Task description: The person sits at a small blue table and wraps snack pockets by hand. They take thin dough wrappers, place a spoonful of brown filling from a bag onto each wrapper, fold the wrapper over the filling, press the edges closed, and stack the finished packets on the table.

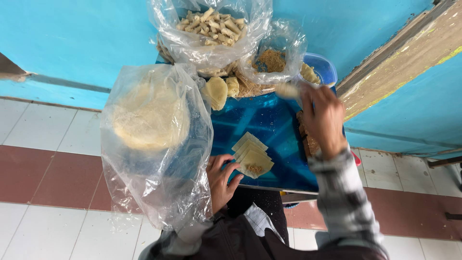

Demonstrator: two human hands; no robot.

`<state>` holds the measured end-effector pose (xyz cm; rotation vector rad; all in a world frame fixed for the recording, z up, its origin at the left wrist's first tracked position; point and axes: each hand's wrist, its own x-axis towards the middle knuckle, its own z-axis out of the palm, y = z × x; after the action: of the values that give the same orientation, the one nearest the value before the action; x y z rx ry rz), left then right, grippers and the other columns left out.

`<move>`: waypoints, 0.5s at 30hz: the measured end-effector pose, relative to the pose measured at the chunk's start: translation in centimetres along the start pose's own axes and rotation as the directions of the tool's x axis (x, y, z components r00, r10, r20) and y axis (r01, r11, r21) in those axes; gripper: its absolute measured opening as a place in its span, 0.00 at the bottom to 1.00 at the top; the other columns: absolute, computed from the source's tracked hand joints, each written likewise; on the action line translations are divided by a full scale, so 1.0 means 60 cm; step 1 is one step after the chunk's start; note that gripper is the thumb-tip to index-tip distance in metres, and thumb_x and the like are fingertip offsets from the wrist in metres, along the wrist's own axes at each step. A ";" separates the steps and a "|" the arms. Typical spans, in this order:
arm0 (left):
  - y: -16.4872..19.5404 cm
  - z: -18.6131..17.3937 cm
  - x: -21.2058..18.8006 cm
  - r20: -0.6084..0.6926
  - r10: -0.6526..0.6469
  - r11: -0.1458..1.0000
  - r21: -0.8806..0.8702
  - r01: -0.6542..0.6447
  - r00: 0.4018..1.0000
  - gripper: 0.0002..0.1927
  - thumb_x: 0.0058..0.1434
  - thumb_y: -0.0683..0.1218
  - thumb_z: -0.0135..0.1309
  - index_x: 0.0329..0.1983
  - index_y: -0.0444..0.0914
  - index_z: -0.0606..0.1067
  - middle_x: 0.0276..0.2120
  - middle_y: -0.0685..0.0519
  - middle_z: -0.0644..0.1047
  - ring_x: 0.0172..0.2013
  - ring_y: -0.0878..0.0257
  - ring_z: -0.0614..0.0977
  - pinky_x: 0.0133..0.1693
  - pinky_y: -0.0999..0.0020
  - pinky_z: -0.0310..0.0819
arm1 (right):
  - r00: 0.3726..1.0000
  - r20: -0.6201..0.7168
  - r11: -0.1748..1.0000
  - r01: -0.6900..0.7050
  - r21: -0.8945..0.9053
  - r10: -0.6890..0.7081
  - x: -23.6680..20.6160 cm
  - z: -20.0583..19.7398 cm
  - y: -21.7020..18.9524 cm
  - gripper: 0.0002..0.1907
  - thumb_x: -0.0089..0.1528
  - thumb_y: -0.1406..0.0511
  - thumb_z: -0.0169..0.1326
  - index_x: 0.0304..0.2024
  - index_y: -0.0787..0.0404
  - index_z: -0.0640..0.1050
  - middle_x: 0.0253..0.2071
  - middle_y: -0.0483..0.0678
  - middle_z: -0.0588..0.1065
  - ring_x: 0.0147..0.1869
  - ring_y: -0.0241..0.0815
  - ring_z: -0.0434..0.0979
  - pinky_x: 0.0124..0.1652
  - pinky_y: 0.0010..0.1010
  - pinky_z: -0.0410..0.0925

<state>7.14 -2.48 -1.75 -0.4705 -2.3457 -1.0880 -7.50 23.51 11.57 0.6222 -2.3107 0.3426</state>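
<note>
Two hands over the shiny blue metal tray (274, 125). Left hand (222, 179) at its near edge, fingers spread flat, touching the pale square dough wrappers (252, 156). Right hand (323, 115) at the far side, fingers closed around a blurred pale roll (288, 90), long axis crosswise.

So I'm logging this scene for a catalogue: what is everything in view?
Tray: one, blue, centre.
Wrappers: small stack, pale, on tray, top one with filling.
Rolls bag: one, clear, pale rolls, top.
Filling bag: one, clear, brown crumbs, behind tray.
Wrapper bag: one, clear, pale discs, left.
Tub: one, blue, top right.
Floor: white and red tiles.
Wall: turquoise.
Left hand: touching wrappers.
Right hand: blurred, holding something pale near filling bag.
</note>
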 end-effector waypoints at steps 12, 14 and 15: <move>0.007 0.060 -0.017 -0.219 -0.137 0.983 -0.153 0.105 0.966 0.09 0.56 0.38 0.62 0.36 0.37 0.73 0.38 0.48 0.73 0.42 0.50 0.75 0.48 0.55 0.66 | 0.935 0.297 0.965 -0.238 0.112 0.197 -0.095 0.006 -0.096 0.06 0.63 0.60 0.59 0.38 0.53 0.84 0.38 0.46 0.80 0.35 0.46 0.81 0.33 0.38 0.72; 0.005 0.059 -0.017 -0.202 -0.131 0.983 -0.154 0.101 0.970 0.09 0.57 0.38 0.62 0.37 0.38 0.73 0.38 0.50 0.73 0.42 0.51 0.76 0.49 0.55 0.66 | 0.851 0.406 0.917 -0.393 0.074 0.332 -0.154 -0.008 -0.118 0.08 0.60 0.58 0.61 0.36 0.52 0.85 0.36 0.44 0.80 0.32 0.42 0.81 0.31 0.35 0.72; 0.005 0.057 -0.018 -0.193 -0.130 0.983 -0.151 0.101 0.973 0.10 0.58 0.39 0.62 0.37 0.38 0.73 0.38 0.51 0.74 0.43 0.52 0.76 0.49 0.54 0.65 | 0.855 0.384 0.905 -0.414 0.098 0.349 -0.179 -0.014 -0.127 0.09 0.59 0.58 0.62 0.38 0.53 0.85 0.37 0.44 0.80 0.33 0.41 0.80 0.31 0.35 0.71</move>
<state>7.14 0.25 -4.06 -0.2610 -2.1500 -1.2976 3.75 20.97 5.19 0.3160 -2.7835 0.6776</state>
